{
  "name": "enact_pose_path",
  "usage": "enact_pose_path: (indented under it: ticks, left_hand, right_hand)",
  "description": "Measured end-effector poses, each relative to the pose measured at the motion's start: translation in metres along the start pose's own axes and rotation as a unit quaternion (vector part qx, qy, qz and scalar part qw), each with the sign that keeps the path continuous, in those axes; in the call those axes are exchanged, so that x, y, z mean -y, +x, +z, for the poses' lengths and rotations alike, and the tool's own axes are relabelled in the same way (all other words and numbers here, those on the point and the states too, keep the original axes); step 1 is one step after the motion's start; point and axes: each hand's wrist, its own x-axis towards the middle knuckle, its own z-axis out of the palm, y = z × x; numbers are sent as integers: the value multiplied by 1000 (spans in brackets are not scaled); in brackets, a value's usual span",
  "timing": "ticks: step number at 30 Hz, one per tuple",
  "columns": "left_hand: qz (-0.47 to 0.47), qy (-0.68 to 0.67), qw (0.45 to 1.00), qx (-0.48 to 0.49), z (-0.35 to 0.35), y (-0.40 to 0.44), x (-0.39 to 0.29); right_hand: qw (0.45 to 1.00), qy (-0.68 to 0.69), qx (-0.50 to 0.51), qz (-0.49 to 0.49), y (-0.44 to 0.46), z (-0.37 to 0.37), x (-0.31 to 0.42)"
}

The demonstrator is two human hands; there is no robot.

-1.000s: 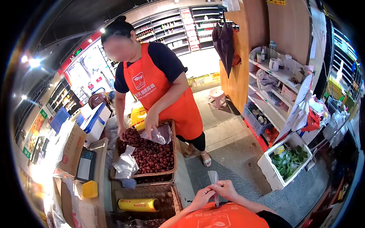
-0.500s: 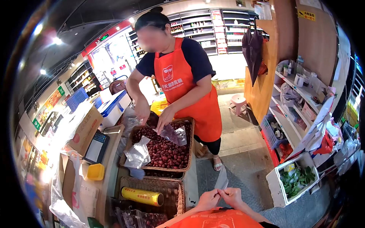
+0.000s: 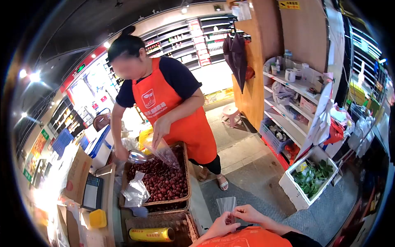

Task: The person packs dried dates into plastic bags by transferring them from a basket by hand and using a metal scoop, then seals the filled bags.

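In front of my orange apron, both hands hold a clear plastic bag (image 3: 226, 203) by its upper part, over the floor. My left hand (image 3: 223, 226) pinches the bag's near edge, and my right hand (image 3: 249, 214) grips its right side with bent fingers. Across from me, a co-worker in an orange apron (image 3: 173, 123) leans over a wicker basket (image 3: 190, 177) of dark red dates (image 3: 166, 181). A shiny metal scoop (image 3: 137, 157) is in one of the co-worker's hands, and a clear bag (image 3: 166, 155) hangs from the other.
Nearer me, a second basket (image 3: 191, 226) holds a yellow roll (image 3: 152, 234). Several flat plastic bags (image 3: 135, 191) lie on the dates. To the right stand a white foam box (image 3: 302, 199) of green leaves and a shelf unit (image 3: 294, 88). A pink stool (image 3: 231, 115) stands behind.
My view has swung right, so the scene sits further left. The bag in my hands is spread wider. The co-worker's scoop now shows at the basket's left, and their bag is held up.
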Motion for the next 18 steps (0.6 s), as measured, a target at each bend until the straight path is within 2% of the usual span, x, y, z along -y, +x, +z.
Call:
enact_pose_path:
  ticks: [1, 4, 7, 8, 11, 12, 14, 15, 17, 18]
  left_hand:
    - [-28, 65, 997, 0, 0, -1, -4]
    - [34, 16, 999, -34, 4, 6, 23]
    - [62, 56, 996, -7, -6, 4, 28]
    - [73, 51, 996, -15, -7, 3, 25]
    - [12, -54, 998, 11, -9, -8, 12]
    - [-13, -70, 997, -1, -13, -4, 32]
    - [-62, -103, 992, -34, -26, 6, 87]
    - [-70, -125, 990, -21, -29, 2, 73]
    - [-81, -171, 982, -1, -33, -1, 31]
    - [-55, -138, 989, -23, -30, 2, 26]
  right_hand:
    - [1000, -27, 4, 0, 0, 0, -1]
    - [998, -59, 21, -26, -1, 4, 1]
    - [990, -117, 34, -68, 0, 4, 5]
    - [994, -69, 27, -79, -2, 4, 9]
    - [991, -83, 38, -97, -1, 5, 9]
    - [990, -67, 44, -119, -1, 5, 8]
    - [991, 53, 76, -92, 7, 8, -12]
    - [985, 114, 96, -81, 10, 12, -17]
    - [993, 67, 30, -90, 7, 16, -4]
    - [996, 38, 1, -85, 3, 19, 5]
